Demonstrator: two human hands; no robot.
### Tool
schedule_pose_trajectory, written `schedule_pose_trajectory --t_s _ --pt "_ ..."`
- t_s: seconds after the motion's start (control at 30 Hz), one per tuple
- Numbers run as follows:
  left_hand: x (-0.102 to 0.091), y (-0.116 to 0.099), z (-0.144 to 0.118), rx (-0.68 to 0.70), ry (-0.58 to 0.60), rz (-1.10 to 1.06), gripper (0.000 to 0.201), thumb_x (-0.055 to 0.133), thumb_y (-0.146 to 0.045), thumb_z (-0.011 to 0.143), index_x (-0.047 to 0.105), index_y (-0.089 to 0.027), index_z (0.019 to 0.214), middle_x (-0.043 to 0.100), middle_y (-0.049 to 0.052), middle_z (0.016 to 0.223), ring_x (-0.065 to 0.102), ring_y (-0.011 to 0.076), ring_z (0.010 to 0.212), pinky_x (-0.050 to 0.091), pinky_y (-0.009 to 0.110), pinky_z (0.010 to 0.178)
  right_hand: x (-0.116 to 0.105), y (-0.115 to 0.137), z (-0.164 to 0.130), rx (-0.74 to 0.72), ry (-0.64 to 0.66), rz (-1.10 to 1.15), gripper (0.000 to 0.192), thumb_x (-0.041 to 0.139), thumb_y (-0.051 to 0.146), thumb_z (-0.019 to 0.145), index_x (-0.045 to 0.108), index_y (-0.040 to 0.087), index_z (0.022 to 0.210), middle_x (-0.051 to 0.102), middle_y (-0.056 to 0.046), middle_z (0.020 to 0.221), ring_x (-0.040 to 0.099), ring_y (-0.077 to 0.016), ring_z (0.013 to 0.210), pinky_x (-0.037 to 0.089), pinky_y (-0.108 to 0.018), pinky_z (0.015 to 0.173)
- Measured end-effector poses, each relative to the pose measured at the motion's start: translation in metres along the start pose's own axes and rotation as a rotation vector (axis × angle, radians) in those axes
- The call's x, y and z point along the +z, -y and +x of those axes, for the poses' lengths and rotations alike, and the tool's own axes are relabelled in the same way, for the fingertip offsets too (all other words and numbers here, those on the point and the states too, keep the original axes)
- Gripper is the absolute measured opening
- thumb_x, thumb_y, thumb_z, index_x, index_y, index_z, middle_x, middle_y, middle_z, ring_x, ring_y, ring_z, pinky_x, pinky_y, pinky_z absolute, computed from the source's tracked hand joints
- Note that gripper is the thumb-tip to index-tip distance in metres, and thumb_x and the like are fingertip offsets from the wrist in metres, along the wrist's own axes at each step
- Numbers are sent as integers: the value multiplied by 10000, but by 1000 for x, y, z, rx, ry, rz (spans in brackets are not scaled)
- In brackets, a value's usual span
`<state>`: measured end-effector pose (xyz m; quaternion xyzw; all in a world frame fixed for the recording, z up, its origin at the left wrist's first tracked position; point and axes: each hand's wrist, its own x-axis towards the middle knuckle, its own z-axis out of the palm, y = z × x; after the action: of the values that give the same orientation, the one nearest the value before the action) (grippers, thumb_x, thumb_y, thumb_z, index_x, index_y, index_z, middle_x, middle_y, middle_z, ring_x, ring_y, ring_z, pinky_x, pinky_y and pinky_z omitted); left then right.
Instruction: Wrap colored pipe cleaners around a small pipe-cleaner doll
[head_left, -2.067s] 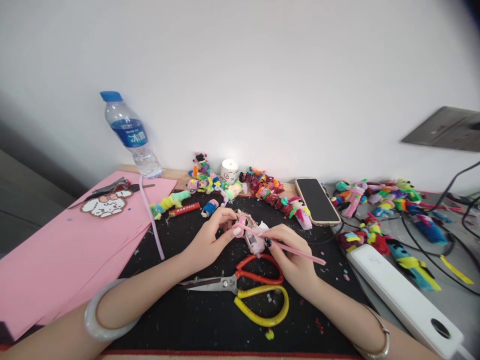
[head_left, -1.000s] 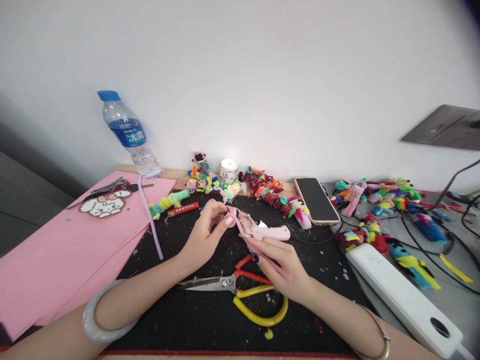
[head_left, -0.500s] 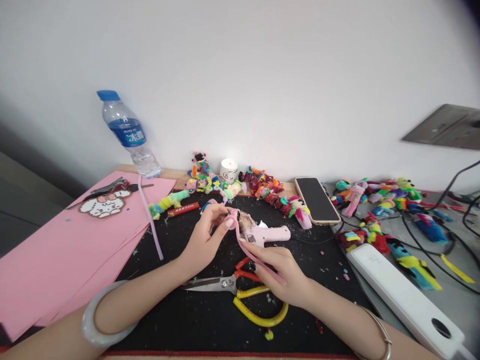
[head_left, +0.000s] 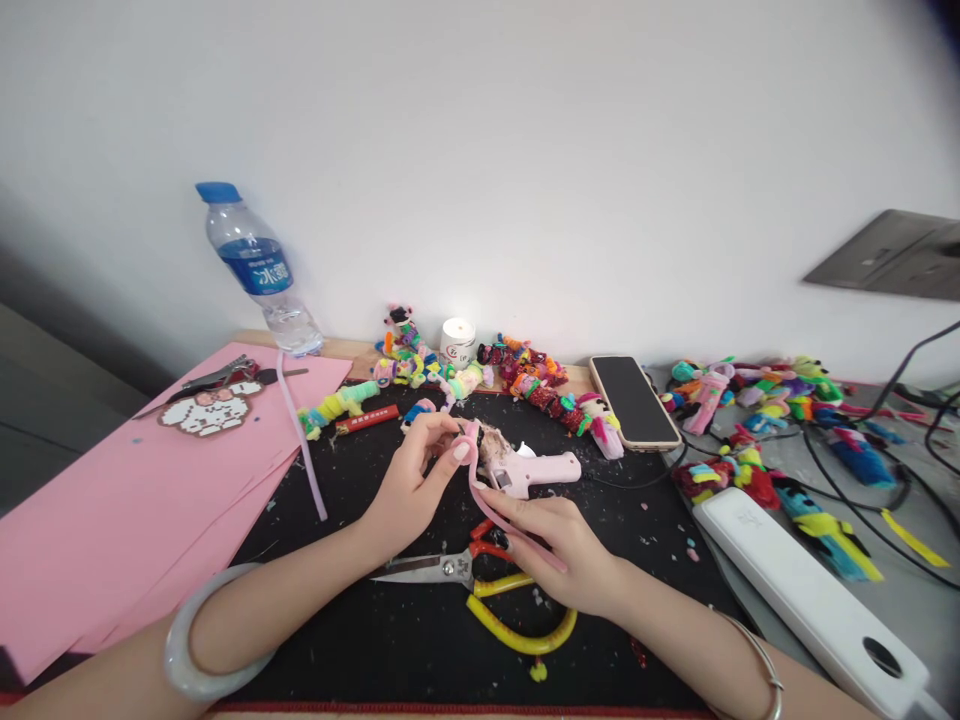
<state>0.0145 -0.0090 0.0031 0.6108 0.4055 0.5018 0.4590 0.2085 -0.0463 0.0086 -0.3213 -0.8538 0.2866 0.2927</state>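
My left hand [head_left: 414,482] pinches the coiled end of a pink pipe cleaner [head_left: 480,492] above the black mat [head_left: 405,630]. My right hand [head_left: 556,552] holds the same pipe cleaner further along, its free end running down to the right across my fingers. A pink glue gun [head_left: 534,468] lies on the mat just beyond my hands, untouched. Scissors with red and yellow handles [head_left: 487,585] lie under my right hand.
Pink paper sheets [head_left: 112,500] lie at left with a bead figure [head_left: 204,412] and a loose pipe cleaner [head_left: 300,440]. A water bottle [head_left: 259,268], lit candle [head_left: 458,342], phone [head_left: 634,400], several colourful pipe-cleaner figures [head_left: 540,385], a white power strip [head_left: 810,590] and cables surround the mat.
My right hand set the pink glue gun down on the mat, then slid down and toward me along the pipe cleaner. The left hand keeps its pinch.
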Motion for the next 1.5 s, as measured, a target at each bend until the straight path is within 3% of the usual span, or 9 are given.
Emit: schedule_pose_trajectory --t_s 0.93,1.5 --pt "1 -2 -4 -15 27 -2 123 474 -312 882 438 -219 953 561 19 879 555 170 934 432 295 791 2 -3 -1 16 49 -40 506 396 169 874 379 169 1380 444 44 565 399 -111 489 382 -208 532" --pt "2 -1 -3 -13 47 -42 115 477 -300 882 437 -224 959 554 9 885 541 142 857 421 276 759 4 -5 -2 16 66 -44 507 399 163 875 364 168 1381 432 48 580 389 -102 505 341 -203 531"
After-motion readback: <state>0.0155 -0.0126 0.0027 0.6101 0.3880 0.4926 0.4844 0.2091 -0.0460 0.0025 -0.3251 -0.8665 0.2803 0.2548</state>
